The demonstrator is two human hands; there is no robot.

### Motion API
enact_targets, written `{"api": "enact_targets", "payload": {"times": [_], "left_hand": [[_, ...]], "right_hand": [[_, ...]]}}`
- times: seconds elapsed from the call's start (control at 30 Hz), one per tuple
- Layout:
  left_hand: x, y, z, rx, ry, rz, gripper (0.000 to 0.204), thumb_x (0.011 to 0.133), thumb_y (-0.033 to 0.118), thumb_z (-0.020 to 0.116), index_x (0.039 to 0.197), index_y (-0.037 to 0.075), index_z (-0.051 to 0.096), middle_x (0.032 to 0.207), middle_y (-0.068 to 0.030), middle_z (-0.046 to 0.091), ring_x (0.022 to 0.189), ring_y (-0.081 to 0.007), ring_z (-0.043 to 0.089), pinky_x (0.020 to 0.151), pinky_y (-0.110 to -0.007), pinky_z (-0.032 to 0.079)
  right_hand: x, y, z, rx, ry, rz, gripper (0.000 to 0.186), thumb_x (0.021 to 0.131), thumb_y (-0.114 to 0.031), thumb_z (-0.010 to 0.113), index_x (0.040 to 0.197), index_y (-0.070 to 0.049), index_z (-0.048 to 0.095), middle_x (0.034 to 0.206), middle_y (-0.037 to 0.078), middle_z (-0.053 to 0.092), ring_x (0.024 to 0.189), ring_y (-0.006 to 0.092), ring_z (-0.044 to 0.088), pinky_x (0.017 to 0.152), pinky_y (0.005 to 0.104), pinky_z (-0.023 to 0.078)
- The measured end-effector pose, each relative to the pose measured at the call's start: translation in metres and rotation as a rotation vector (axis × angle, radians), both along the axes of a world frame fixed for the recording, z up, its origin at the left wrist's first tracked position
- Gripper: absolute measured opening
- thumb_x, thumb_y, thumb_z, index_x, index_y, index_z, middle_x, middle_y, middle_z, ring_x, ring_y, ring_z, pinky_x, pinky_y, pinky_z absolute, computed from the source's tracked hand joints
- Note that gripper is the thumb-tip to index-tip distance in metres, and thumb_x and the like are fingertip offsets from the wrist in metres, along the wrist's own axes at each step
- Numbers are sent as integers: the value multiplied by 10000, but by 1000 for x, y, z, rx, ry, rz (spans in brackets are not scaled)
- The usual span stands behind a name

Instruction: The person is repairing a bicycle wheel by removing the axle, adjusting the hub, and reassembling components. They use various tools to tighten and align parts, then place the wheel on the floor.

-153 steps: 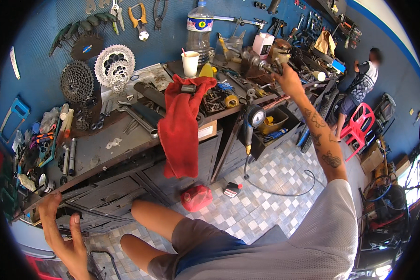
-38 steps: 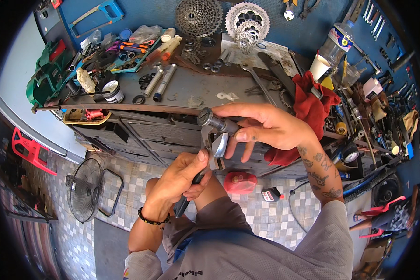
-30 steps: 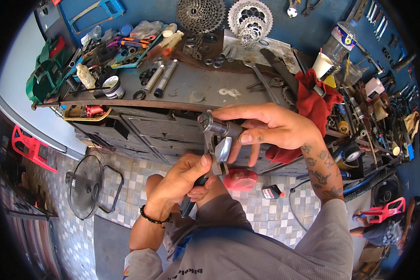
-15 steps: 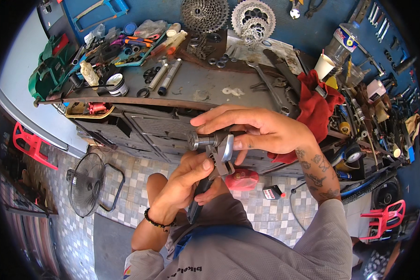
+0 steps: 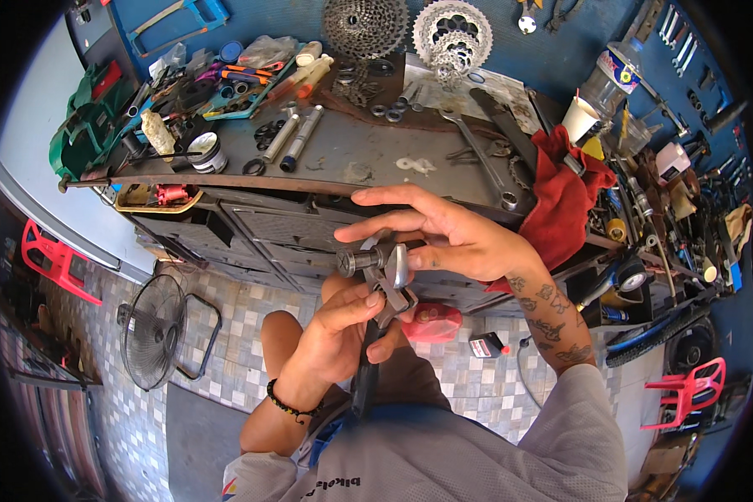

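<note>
My left hand (image 5: 340, 329) is closed around the black handle of an adjustable wrench (image 5: 365, 372), its thumb near the adjusting screw. The wrench stands head up before my body. At its jaws sits a short, dark cylindrical metal part (image 5: 356, 262), whose round end points left. Over the wrench head is my right hand (image 5: 460, 238), with index and middle fingers stretched out to the left. Its thumb tip rests by the shiny jaw, and its other fingers are partly hidden behind the wrench.
Ahead stands a workbench (image 5: 326, 171) with drawers, bearing a combination wrench (image 5: 481, 159), two metal tubes (image 5: 301, 138), a grease tub (image 5: 207, 153) and a red rag (image 5: 556, 197). Cassettes (image 5: 453, 42) lean at the back. A floor fan (image 5: 155, 330) stands left; a red chair (image 5: 688, 393) is right.
My right hand's fingers have spread apart and lifted a little off the metal part. The wrench has turned slightly, its handle now more upright, with my left hand still around it.
</note>
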State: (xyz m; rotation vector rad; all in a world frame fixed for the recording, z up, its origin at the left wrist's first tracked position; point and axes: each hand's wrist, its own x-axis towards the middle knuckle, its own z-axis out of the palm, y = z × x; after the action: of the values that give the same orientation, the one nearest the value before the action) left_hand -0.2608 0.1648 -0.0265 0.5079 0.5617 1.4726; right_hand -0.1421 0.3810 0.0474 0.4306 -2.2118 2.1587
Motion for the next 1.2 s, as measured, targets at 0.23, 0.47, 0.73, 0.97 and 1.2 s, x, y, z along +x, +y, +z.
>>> {"api": "enact_targets", "payload": {"times": [0.23,0.47,0.73,0.97,1.2], "left_hand": [[0,-4,-15,-103,-49,93,454,1016,369,716,1303,34,609,1051,-137,667,571,-169,542,524,-299,399],[-5,-6,-14,-21,10,196,454,1013,346,712,1213,-47,602,1005,-146,674,587,-169,560,516,-303,404],[-14,-8,-16,-13,196,412,727,1015,757,498,1165,50,573,687,-1,443,487,-86,354,428,-238,276],[-31,-8,-23,-186,167,643,795,984,873,390,810,109,528,496,48,320,372,-83,231,358,-270,163],[-39,-10,-40,-258,394,1019,698,1068,738,383,830,97,516,494,24,364,365,-89,273,356,-272,218]], "right_hand": [[-1,-4,-21,-53,-5,-38,773,1044,-62,625,1702,-119,222,1662,196,475,1477,271,506,1177,422,428],[11,-1,2,391,23,-298,523,1088,-226,645,1570,-86,498,1469,124,625,1183,197,686,1009,394,542],[36,80,25,1380,-395,-1137,477,920,-332,779,1271,-28,671,1124,263,736,1072,446,719,905,536,565],[37,37,43,946,-134,-1337,285,962,-132,681,1230,-35,692,838,166,739,662,283,733,639,405,544],[55,-70,22,780,-27,-712,360,1006,-47,644,1365,-21,661,1167,227,755,954,372,784,864,408,603]]}}
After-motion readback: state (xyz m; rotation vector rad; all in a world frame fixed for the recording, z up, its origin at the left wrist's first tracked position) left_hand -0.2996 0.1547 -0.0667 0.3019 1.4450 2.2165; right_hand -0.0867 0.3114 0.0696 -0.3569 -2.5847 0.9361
